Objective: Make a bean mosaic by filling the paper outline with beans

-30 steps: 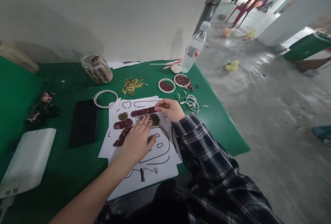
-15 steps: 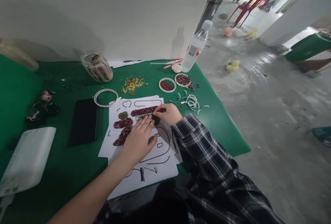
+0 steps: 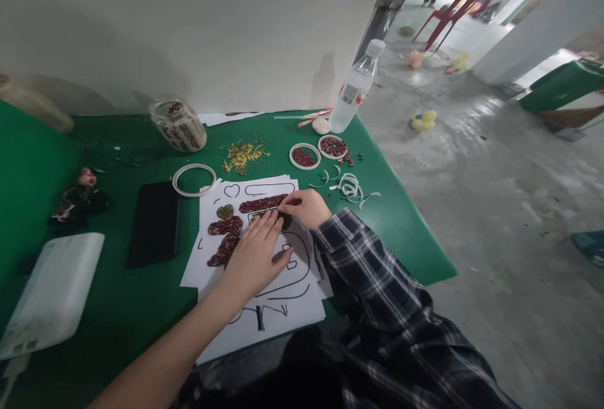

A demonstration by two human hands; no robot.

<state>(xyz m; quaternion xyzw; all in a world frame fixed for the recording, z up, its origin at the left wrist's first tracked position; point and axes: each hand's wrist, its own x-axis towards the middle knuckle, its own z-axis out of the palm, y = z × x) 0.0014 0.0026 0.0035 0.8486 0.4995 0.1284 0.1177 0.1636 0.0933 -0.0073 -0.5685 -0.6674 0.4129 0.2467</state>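
My left hand [image 3: 259,242] lies on a sheet of paper [image 3: 292,316] with black line drawings, its fingers stretched out. My right hand [image 3: 303,206] is closed in a pinch just above the left fingertips; whatever it holds is too small to make out. Under and beside the fingers, green beans [image 3: 285,223] partly fill a drawn shape. Above them runs a bar of dark red beans [image 3: 262,204]. To the left are a small heart of green beans [image 3: 225,211] and a shape filled with red beans [image 3: 226,239].
Behind the paper lie a yellow-green pile of grains [image 3: 243,156], two lids of red beans [image 3: 304,156] [image 3: 333,146], peeled white strips [image 3: 350,187] and a bottle [image 3: 355,91]. Leftward are a jar [image 3: 178,124], a white ring [image 3: 194,180], a phone [image 3: 155,224] and a power bank [image 3: 54,292].
My left thumb has shifted slightly outward. My right hand stays pinched in nearly the same spot, and the view has moved a little.
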